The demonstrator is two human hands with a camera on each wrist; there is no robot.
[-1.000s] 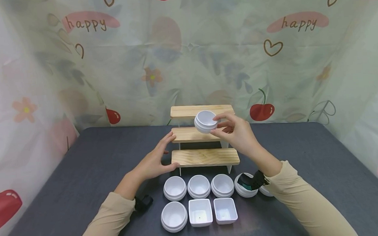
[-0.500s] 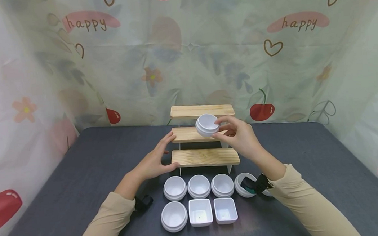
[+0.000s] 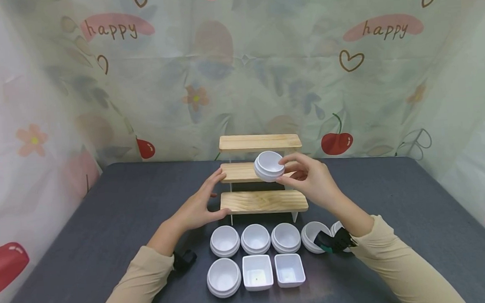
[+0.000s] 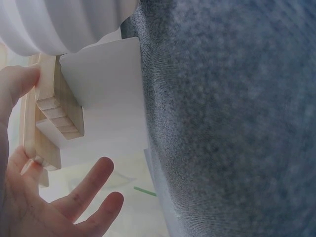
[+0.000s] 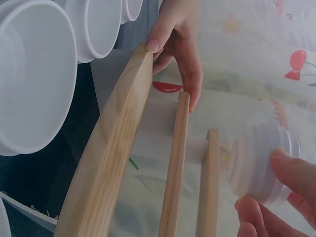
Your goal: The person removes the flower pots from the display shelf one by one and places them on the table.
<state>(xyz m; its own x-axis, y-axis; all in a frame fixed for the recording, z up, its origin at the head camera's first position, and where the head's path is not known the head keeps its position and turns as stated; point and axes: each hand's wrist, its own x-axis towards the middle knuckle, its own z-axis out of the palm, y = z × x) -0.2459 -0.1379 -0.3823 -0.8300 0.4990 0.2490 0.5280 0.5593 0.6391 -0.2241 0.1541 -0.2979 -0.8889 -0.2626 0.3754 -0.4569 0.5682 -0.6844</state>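
Observation:
My right hand (image 3: 313, 182) pinches a small white round bowl (image 3: 264, 171) by its right side, thumb below and fingers at the rim. In the head view the bowl overlaps the middle step of a three-step wooden display stand (image 3: 262, 202). The right wrist view shows the held bowl (image 5: 256, 163) beside the stand's top step (image 5: 210, 182). My left hand (image 3: 196, 210) rests at the stand's left end. Its thumb touches the lowest step (image 4: 49, 86) and its forefingers reach the middle step, while two other fingers (image 4: 89, 185) stretch out beside the white side panel (image 4: 106, 98).
In front of the stand is a row of white round bowls (image 3: 255, 239), the right ones partly behind the right wrist strap (image 3: 335, 241). Nearer stand another round bowl (image 3: 224, 277) and two square bowls (image 3: 257, 272). A printed curtain (image 3: 246, 77) hangs behind the dark table (image 3: 153, 194).
My right hand has moved slightly down and to the right with the bowl, from in front of the top step to the middle step. The left hand has stayed put.

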